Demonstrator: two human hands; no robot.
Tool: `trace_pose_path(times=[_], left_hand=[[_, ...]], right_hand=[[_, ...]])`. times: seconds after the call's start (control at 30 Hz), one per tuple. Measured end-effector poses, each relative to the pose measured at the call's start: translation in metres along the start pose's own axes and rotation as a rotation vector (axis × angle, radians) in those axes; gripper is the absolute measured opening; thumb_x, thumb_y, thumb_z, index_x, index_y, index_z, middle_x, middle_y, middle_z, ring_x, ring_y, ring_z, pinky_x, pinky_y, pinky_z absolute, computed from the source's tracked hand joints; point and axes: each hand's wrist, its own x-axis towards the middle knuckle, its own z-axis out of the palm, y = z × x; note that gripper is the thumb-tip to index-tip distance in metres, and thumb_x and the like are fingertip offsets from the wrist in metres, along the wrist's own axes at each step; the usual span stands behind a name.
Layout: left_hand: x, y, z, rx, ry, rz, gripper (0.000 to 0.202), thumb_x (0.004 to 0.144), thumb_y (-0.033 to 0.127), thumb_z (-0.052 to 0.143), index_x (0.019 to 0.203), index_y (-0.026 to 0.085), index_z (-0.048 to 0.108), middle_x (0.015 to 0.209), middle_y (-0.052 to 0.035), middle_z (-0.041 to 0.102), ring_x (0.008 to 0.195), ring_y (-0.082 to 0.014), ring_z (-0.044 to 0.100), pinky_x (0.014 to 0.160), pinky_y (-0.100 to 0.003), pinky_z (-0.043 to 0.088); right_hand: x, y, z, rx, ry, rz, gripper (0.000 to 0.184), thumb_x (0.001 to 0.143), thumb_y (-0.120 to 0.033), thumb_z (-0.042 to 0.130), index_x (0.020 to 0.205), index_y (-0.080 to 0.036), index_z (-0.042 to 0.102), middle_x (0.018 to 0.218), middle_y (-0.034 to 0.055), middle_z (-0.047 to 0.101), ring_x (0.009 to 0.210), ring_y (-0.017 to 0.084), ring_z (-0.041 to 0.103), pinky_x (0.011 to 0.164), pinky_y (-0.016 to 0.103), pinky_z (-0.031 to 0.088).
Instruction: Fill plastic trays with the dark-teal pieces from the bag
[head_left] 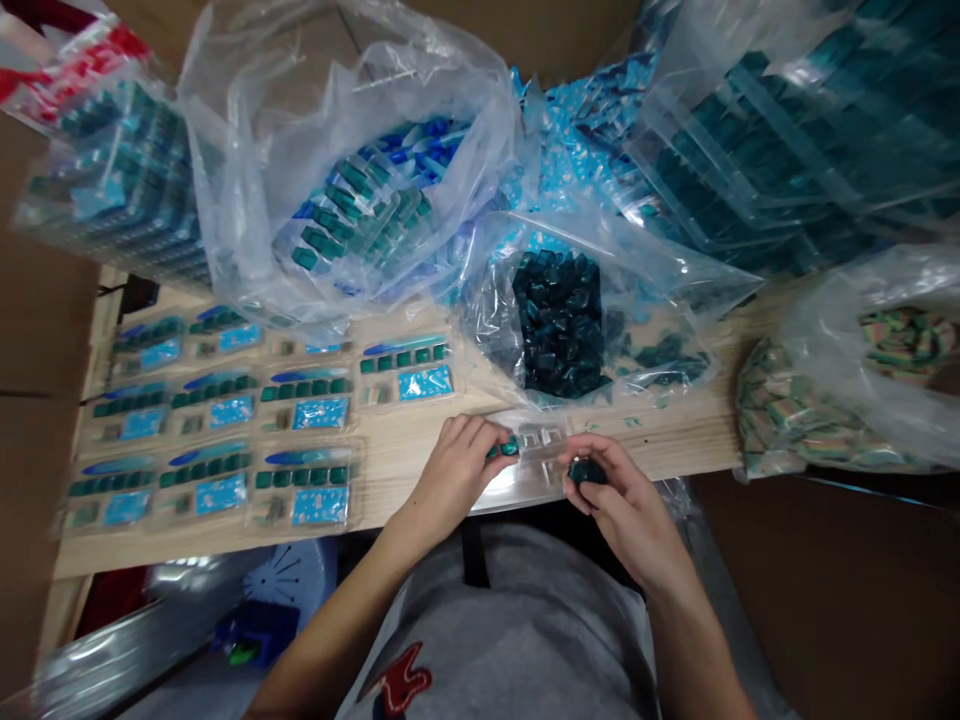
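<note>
On the wooden counter (660, 445), blister cards (304, 415) lie left of a clear bag of dark teal pieces (559, 320). Near its front edge, by a clear plastic tray (525, 480), the two hands stay apart: the left hand (454, 478) pinches a teal piece (506, 448), the right hand (622, 495) clamps a dark teal piece (586, 472).

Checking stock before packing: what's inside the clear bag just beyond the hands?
The clear plastic bag holds a dense heap of dark teal pieces; anything beneath the heap is hidden.
</note>
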Motion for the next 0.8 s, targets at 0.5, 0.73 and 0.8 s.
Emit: trace_pose_path(times=[0.5,0.73,0.8], left_hand=[[0.001,0.001,0.004,0.095,0.0,0.077,0.024,0.096,0.024,0.046,0.109,0.017,0.065,0.101,-0.0081,0.067,0.094,-0.0213,0.057,0.081,-0.034,0.043],[0.001,0.001,0.006,-0.028,0.043,0.003,0.024,0.093,0.028,0.054,0.112,0.019,0.065,0.103,-0.0097,0.065,0.099,-0.0243,0.057,0.083,-0.039,0.045],[-0.002,0.01,-0.003,-0.242,0.08,-0.029,0.028,0.094,0.027,0.053,0.12,0.022,0.06,0.109,-0.009,0.063,0.103,-0.0226,0.057,0.087,-0.038,0.046]], right_hand=[[0.004,0.003,0.01,0.132,0.04,0.011,0.025,0.075,-0.036,0.075,0.094,-0.022,0.068,0.068,-0.0015,0.065,0.054,0.01,0.049,0.055,0.026,0.039],[0.002,-0.006,0.021,0.214,0.045,0.011,0.028,0.066,-0.036,0.082,0.084,-0.023,0.066,0.082,0.0004,0.067,0.052,0.009,0.053,0.047,0.023,0.038],[0.001,-0.006,0.025,0.207,0.045,-0.023,0.027,0.067,-0.037,0.081,0.082,-0.023,0.065,0.083,-0.0001,0.067,0.051,0.008,0.053,0.047,0.023,0.04]])
